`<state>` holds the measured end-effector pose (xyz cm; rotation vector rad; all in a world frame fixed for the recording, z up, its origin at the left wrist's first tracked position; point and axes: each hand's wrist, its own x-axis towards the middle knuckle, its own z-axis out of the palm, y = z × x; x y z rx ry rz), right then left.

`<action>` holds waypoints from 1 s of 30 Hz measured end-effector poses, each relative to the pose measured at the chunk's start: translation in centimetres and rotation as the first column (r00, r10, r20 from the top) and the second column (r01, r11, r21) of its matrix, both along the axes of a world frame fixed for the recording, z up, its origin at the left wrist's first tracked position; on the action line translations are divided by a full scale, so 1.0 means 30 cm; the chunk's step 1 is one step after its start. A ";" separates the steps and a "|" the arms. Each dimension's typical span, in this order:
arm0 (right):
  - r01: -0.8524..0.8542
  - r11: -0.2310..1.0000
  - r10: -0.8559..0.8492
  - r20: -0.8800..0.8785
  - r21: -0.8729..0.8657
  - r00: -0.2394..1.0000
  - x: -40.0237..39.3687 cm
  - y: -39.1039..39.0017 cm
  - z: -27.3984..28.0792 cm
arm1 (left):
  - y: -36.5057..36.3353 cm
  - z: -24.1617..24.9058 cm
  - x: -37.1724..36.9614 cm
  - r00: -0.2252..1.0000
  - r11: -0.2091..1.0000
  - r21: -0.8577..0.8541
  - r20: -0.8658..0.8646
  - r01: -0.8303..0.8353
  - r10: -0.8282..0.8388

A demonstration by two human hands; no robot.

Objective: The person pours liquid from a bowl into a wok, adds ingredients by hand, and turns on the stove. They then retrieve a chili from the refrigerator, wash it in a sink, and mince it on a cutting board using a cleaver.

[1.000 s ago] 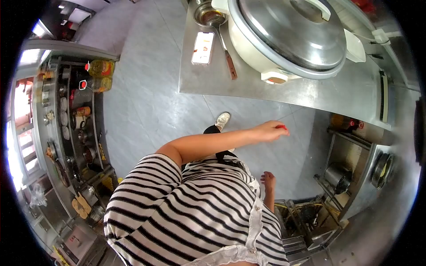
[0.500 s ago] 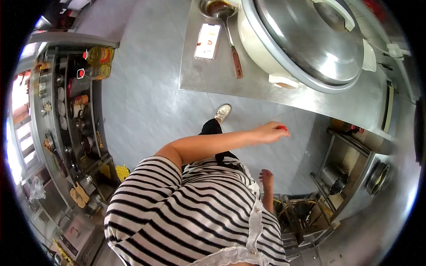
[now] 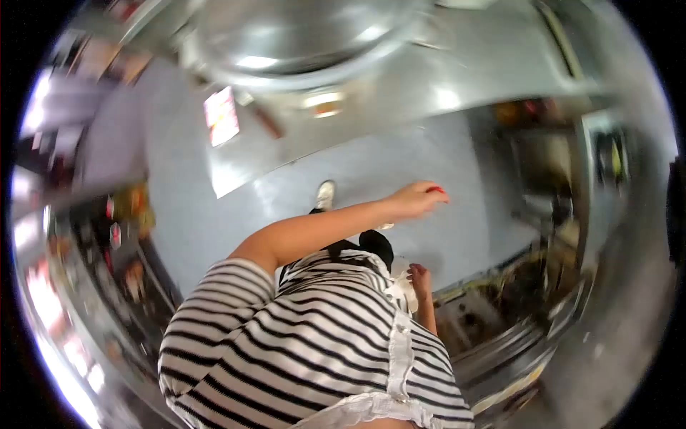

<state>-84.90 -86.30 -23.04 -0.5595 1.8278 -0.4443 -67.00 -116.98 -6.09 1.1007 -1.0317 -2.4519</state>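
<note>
My left hand (image 3: 414, 200) is stretched across in front of my body, over the floor. Its fingers are closed on a small red object (image 3: 436, 189), mostly hidden, whose kind I cannot make out. Beside my right hip hangs my right hand (image 3: 420, 279), fingers loosely apart and nothing visible in them. Ahead of both hands is a steel counter (image 3: 314, 139). On it stands a large round cooker with a metal lid (image 3: 307, 36), and near it lies a phone with a lit screen (image 3: 221, 116).
A brown handle (image 3: 268, 121) lies between phone and cooker. Blurred shelves with bottles (image 3: 132, 207) line the left. At right are an under-counter shelf (image 3: 547, 164) and, lower down, a metal cooking station (image 3: 493, 314). Grey floor (image 3: 457, 229) lies between them.
The view has swung to the right, so the counter, cooker and phone sit further left and appear blurred. The left hand still grips the red object; the right hand stays low at my side.
</note>
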 end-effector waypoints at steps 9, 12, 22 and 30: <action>0.346 0.938 -0.315 -0.476 -0.024 0.821 -0.210 0.560 -0.171 | 0.286 0.103 -0.775 0.825 0.826 -0.012 -0.028 0.564 -0.564; 0.488 0.872 -0.422 -0.455 0.031 0.784 -0.329 0.610 -0.081 | 0.444 0.100 -1.050 0.708 0.708 0.009 -0.023 0.706 -0.706; 0.569 0.813 -0.564 -0.410 -0.124 0.717 -0.947 0.587 -0.159 | 0.638 0.073 -1.832 0.579 0.578 -0.034 0.015 0.815 -0.815; 0.775 0.610 -0.747 -0.445 -0.166 0.493 -1.539 0.656 0.021 | 0.732 0.079 -2.657 0.496 0.487 -0.153 0.026 0.860 -0.868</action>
